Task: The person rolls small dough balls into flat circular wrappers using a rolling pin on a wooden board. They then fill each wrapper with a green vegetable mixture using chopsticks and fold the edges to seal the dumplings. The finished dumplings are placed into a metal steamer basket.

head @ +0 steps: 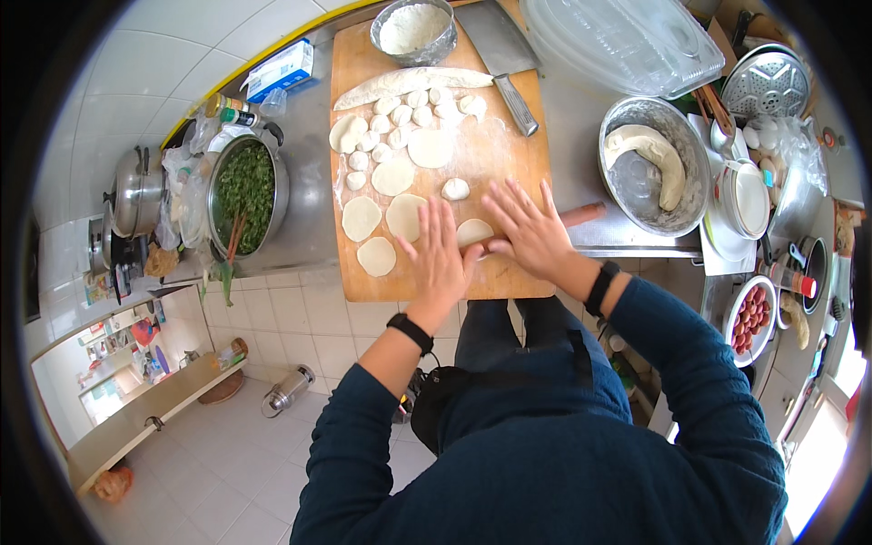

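My left hand [436, 255] and my right hand [528, 228] lie palms down, fingers spread, over a wooden rolling pin [582, 214], whose end sticks out to the right. Beneath the pin, between my hands, a dough disc [475, 232] shows partly. Just above it sits a round dough piece [456, 189]. Several rolled wrappers [376, 257] lie left of my left hand on the floured wooden board [504, 289]. Farther up are small dough pieces [359, 161] and a long dough roll [409, 83]. Both palms press on the pin; neither hand's fingers wrap around it.
A cleaver [516, 105] and a flour bowl [415, 30] stand at the board's far end. Left is a pot of chopped greens [245, 191] with chopsticks. To the right are a metal basin [691, 204] holding dough, clear plastic lids [627, 48] and stacked bowls [749, 201].
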`<state>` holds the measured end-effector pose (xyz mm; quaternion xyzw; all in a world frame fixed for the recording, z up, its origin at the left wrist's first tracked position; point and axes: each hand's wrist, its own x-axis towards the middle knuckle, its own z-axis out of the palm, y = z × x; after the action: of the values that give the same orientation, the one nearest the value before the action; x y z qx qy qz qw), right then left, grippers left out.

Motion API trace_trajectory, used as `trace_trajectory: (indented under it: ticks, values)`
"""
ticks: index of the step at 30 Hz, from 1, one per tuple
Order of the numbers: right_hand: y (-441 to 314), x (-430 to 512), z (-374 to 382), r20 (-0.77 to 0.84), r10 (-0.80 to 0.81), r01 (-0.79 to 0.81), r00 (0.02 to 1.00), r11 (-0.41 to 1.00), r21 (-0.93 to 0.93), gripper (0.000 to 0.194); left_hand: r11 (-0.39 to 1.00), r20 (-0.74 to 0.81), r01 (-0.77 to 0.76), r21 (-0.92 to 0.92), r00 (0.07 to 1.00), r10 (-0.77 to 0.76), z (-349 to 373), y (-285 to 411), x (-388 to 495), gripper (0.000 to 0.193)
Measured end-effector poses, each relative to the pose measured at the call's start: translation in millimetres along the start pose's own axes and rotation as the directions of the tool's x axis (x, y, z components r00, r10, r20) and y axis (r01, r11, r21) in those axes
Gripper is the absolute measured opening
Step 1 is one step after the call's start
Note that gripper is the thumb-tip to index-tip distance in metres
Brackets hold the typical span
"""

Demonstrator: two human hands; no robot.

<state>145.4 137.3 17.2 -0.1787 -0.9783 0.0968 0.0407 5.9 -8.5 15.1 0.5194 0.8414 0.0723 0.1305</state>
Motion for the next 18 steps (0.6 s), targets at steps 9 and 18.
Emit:
trace_trajectory:
  ticks: [9,18]
  values:
    - [7,15,3,0.091,0.022,-0.017,0.996,0.999,-0.047,0.074,0.987,-0.11,-0.162,0.008,0.981,0.162,-6,-11,27,0.089]
    - [8,-23,3,0.005,-0.067,0.066,0.998,0.993,0.103,0.021,0.815,-0.336,-0.522,-0.253,0.837,0.432,-6,-5,3,0.029]
